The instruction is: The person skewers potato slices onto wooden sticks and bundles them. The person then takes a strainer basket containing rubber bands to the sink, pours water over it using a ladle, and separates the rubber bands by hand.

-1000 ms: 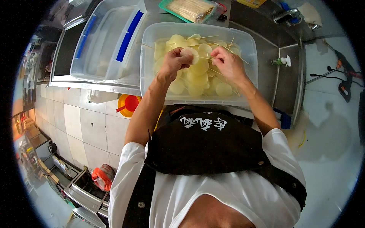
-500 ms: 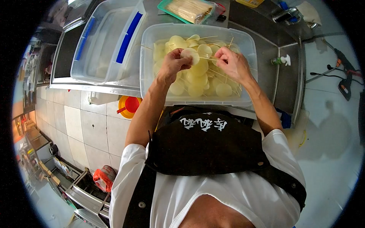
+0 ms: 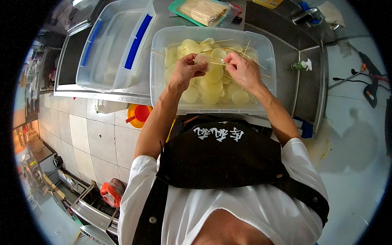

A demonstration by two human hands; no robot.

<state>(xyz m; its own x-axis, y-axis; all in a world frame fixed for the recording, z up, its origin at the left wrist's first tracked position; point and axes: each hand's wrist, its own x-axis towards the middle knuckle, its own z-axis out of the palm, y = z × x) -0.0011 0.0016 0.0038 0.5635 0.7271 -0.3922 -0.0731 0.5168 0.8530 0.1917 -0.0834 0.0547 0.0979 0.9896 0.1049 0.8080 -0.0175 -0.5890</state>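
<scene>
My left hand point(image 3: 184, 72) pinches a thin, pale, round vegetable slice point(image 3: 202, 62), possibly potato. A thin wooden skewer point(image 3: 218, 63) runs from that slice toward my right hand point(image 3: 244, 72), whose thumb and fingers are closed on its other end. Whether the tip goes through the slice is too small to tell. Both hands are over a clear plastic tub point(image 3: 157, 83). Inside it lies a heap of pale yellow-green slices point(image 3: 211, 86), several with skewers sticking out at different angles.
A clear bin with blue handles point(image 3: 139, 41) stands to the left. Behind the tub, a green tray point(image 3: 175, 5) carries a bundle of skewers point(image 3: 203, 11). On the right are a metal sink point(image 3: 312, 85), a spray bottle point(image 3: 302, 65) and a faucet point(image 3: 307, 17).
My right hand has shifted a little left, nearer my left hand, with the skewer. The slice in my left hand has tilted slightly.
</scene>
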